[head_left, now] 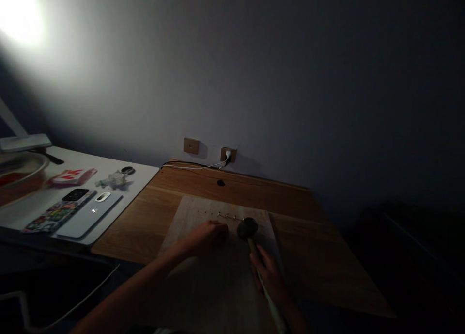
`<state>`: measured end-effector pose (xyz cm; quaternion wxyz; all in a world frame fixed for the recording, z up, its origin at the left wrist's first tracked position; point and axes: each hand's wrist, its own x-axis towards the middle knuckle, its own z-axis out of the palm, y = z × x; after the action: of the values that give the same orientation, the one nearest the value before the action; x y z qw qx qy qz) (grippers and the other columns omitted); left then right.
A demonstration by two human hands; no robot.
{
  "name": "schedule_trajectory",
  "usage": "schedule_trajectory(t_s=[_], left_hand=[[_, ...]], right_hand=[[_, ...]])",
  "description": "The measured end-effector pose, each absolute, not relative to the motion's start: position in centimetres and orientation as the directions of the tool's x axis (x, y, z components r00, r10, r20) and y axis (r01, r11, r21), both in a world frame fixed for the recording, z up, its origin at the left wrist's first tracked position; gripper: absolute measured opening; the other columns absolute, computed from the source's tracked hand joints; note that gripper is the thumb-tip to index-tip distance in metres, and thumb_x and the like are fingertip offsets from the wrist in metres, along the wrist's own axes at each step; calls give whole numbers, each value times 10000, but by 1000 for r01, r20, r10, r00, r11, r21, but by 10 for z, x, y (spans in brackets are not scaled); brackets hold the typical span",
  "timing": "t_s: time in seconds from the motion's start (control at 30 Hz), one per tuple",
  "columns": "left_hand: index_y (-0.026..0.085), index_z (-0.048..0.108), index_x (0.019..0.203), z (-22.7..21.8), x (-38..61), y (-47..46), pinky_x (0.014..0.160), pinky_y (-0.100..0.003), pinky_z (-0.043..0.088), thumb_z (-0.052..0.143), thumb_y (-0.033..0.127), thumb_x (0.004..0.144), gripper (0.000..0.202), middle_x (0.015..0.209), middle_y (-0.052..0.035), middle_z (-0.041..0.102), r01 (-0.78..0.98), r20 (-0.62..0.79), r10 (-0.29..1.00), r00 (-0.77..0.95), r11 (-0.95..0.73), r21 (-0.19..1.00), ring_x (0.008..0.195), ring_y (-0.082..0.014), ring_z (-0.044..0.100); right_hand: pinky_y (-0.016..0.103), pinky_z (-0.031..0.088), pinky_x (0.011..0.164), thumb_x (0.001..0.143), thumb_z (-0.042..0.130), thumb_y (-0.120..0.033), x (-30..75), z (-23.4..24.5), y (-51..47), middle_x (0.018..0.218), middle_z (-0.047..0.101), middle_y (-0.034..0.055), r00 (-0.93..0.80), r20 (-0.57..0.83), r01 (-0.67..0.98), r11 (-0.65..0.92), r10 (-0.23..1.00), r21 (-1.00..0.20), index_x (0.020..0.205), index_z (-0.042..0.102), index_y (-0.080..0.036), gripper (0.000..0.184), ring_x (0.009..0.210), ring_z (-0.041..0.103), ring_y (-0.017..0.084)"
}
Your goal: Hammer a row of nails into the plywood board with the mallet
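Note:
My right hand (267,271) is wrapped round the handle of a mallet (247,228) with a dark, rounded head. The mallet's head is over the upper right part of a pale wooden board (187,210). Across the board runs a row of small metal pieces, perhaps nails or screws (227,215), with several tiny dark marks at its left end. My left hand (210,234) rests on the board just below this row, fingers curled inward. Whatever those fingers may hold is hidden in the dim light.
The board lies on a brown wooden table (301,217). On a white table (145,171) to the left are two phones (90,215), a red and white packet (74,176), crumpled plastic (116,179), a bowl (25,174) and a lamp base (25,141). A white cable (196,167) runs to a wall socket.

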<state>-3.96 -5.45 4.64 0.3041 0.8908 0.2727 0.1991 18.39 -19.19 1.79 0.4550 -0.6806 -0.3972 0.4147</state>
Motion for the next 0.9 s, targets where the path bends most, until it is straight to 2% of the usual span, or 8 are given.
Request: schedule_trajectory(t_s=[0.1,0.2,0.3,0.4,0.57,0.67,0.77,0.9], left_hand=[[190,670,901,45,-50,-34,696,-217,468,547,51,789,217,837,-12,689,413,228,740,633,-571,710,727,-133,614],[190,683,871,44,-58,-12,712,-216,478,548,41,761,229,837,-13,716,477,281,819,501,-532,700,739,-134,635],[182,691,816,39,-61,0,700,-218,475,545,57,769,198,800,-30,720,544,291,849,440,-510,666,740,-146,651],[182,703,850,32,-60,-1,691,-222,480,537,69,788,210,788,-36,718,561,275,862,426,-490,667,736,-155,659],[191,706,898,29,-61,-7,712,-229,501,542,76,786,229,817,-33,721,538,262,861,436,-483,691,751,-157,658],[189,706,894,30,-63,-6,716,-230,504,538,67,771,242,824,-36,723,528,258,858,443,-483,699,752,-156,654],[186,702,877,29,-63,-4,710,-228,497,537,65,766,233,820,-36,722,514,268,850,454,-495,700,751,-156,651],[185,689,857,24,-62,-2,712,-229,478,543,64,782,204,834,-38,714,514,300,832,466,-530,674,760,-155,647]], right_hand=[[285,541,672,636,691,-832,183,20,-191,919,705,71,391,-202,169,-285,898,-943,1148,704,-217,800,910,678,254],[275,519,585,628,670,-853,184,19,-190,817,677,41,365,-247,150,-318,898,-936,1193,676,-213,854,783,672,229],[271,495,535,638,675,-835,185,17,-190,710,629,-3,338,-268,129,-327,902,-936,1257,629,-190,895,626,621,187],[253,429,447,690,659,-796,184,16,-190,626,567,-46,304,-290,100,-333,907,-937,1276,607,-194,841,504,546,153],[230,341,367,699,680,-749,182,21,-191,611,552,-61,291,-320,80,-356,902,-931,1276,610,-212,792,419,469,121],[245,410,415,667,707,-762,182,23,-192,662,598,-33,330,-315,68,-356,890,-932,1267,621,-216,816,513,563,158],[273,510,558,635,715,-801,185,17,-193,787,681,28,384,-264,102,-325,885,-940,1213,660,-226,817,737,668,219],[308,550,757,646,734,-783,190,6,-193,1000,722,72,438,-205,165,-302,876,-939,1170,689,-237,758,986,681,258]])
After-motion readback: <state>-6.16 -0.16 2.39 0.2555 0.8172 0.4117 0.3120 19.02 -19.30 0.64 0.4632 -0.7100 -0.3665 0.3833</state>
